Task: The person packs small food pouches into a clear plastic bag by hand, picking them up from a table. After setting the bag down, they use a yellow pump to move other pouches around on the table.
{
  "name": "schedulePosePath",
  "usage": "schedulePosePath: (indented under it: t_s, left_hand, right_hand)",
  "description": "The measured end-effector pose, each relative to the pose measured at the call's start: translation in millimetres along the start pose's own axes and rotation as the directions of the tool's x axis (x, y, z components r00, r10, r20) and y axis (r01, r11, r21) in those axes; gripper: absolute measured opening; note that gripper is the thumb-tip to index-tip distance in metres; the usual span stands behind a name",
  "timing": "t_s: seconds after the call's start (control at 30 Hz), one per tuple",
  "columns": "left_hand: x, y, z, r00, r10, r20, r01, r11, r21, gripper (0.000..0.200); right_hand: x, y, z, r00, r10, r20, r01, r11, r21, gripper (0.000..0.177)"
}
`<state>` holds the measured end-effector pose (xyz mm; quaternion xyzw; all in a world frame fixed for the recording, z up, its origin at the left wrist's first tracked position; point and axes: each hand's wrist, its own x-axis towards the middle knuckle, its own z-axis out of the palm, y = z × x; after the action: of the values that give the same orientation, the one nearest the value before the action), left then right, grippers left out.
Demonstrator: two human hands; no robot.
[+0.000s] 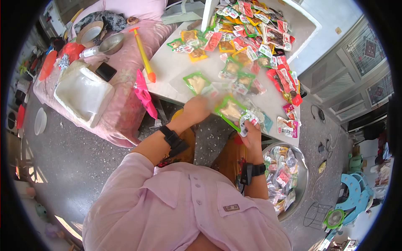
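Head view: pink-covered bed (pixel 125 83) at left; pale worktop (pixel 167 83) ahead of the person; white box (pixel 305 25) at its far end; metal basin (pixel 305 175) of packets below the right side. A packet heap (pixel 247 33) spreads from the box onto the worktop.

Right hand (pixel 252 137): I read the fingers as clamped on the lower corner of a green-edged packet (pixel 230 109), held over the near edge. Left hand (pixel 197 111) is beside it, blurred; I cannot tell whether its fingers are apart or together.

Risks, my judgement: a corner-only hold could let the packet twist and drop past the edge; the loose heap could slide if bumped; a wide right swing could knock off the small packets (pixel 288 127) by the right-hand corner.

Room: I see bare surface at left; the right margin is cramped.
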<state>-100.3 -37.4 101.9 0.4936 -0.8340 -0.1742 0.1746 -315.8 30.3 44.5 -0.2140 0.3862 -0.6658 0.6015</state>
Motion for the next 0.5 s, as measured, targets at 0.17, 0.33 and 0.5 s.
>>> schedulePosePath:
  t_s: [0.17, 0.33, 0.5]
  left_hand:
    - [7, -10, 20, 0.995, -0.090, -0.043, 0.086, 0.993, -0.081, 0.015]
    - [10, -23, 37, 0.975, -0.035, -0.219, 0.009, 0.993, -0.121, 0.011]
    - [11, -25, 44, 0.959, 0.009, -0.284, -0.021, 0.999, -0.041, 0.010]
  right_hand:
    - [3, 7, 9, 1.000, 0.014, -0.008, -0.015, 0.997, -0.077, 0.027]
    - [7, 15, 22, 0.999, 0.041, -0.005, -0.041, 0.993, -0.108, 0.025]
    - [17, 20, 39, 1.000, 0.024, 0.002, -0.024, 0.992, -0.122, 0.024]
